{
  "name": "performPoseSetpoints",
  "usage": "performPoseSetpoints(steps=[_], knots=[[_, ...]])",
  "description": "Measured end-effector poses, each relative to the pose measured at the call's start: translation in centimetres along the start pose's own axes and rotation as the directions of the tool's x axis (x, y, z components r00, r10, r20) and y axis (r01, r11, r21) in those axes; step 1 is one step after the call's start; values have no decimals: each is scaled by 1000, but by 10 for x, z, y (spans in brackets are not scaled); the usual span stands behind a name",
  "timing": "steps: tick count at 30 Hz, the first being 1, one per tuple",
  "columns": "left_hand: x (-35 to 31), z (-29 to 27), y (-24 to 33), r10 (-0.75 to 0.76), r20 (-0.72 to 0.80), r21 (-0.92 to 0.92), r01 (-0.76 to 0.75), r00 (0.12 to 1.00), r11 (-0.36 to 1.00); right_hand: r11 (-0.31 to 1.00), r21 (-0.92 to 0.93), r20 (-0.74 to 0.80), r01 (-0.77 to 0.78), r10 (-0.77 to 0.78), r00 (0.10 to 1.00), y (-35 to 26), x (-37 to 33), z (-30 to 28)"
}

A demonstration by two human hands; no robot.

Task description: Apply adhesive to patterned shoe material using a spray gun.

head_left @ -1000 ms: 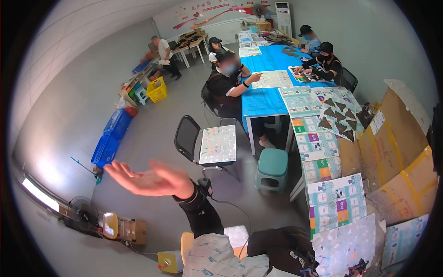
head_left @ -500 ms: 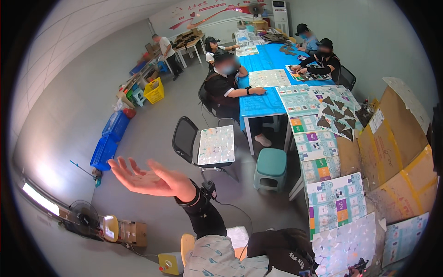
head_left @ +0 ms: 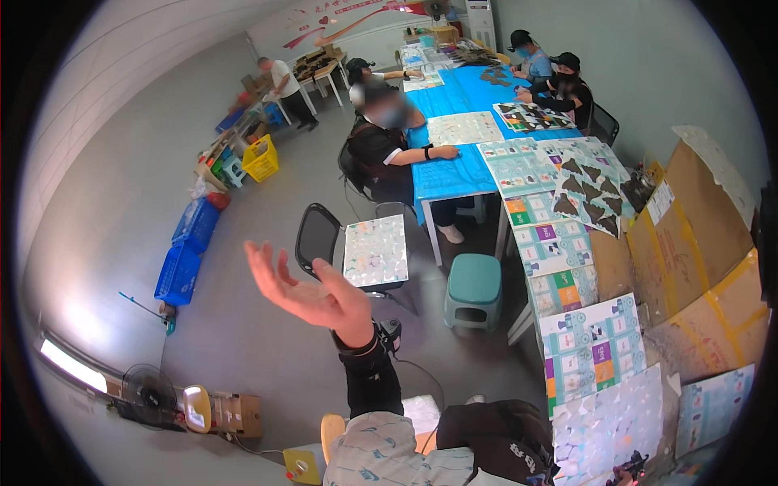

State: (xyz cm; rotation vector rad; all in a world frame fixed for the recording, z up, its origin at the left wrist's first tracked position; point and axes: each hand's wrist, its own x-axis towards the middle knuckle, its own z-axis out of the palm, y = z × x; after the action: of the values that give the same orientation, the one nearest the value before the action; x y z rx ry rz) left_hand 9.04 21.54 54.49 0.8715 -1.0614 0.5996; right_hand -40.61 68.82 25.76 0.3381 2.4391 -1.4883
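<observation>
My left hand (head_left: 312, 296) is raised in the middle of the view, fingers spread and curving upward, thumb apart, nothing in it. A black strap with a small device (head_left: 389, 332) circles its wrist. Behind the hand, apart from it, stands a black chair (head_left: 318, 231) with a pale patterned sheet (head_left: 375, 249) on its seat. At the lower right edge another small dark device (head_left: 628, 468) shows, where my right hand is nearly all cut off, its fingers hidden. It is nearest a pale glossy sheet (head_left: 608, 421) on the side table.
A teal stool (head_left: 474, 292) stands by the table legs. Printed sheets (head_left: 596, 348) line the right-hand table beside cardboard boxes (head_left: 689, 243). Several people sit around a blue-covered table (head_left: 462, 174). Blue crates (head_left: 178, 271) and a yellow basket (head_left: 261, 158) sit along the left.
My left hand has moved right, its fingers now pointing more upward. The view has shifted slightly. The person at the far right of the table has drawn their hands back from the sheet of dark pieces.
</observation>
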Motion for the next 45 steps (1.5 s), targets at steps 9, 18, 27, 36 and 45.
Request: performPoseSetpoints(steps=[9,18,27,36,45], knots=[[-69,41,-13,-150,451,-74,204,880,976,999,15,-77,-37,38,996,-23,-44,-9],[-91,57,3,-99,491,132,38,866,991,994,94,-129,-48,60,990,-12,-16,-53],[86,8,91,592,-97,378,-521,800,766,969,225,4,-98,99,995,-9,19,-31],[106,-46,138,629,-197,339,-549,752,764,969,221,128,-108,80,988,-4,26,-17],[95,-39,144,424,-265,246,-364,866,898,968,243,92,-64,43,995,32,48,-22]])
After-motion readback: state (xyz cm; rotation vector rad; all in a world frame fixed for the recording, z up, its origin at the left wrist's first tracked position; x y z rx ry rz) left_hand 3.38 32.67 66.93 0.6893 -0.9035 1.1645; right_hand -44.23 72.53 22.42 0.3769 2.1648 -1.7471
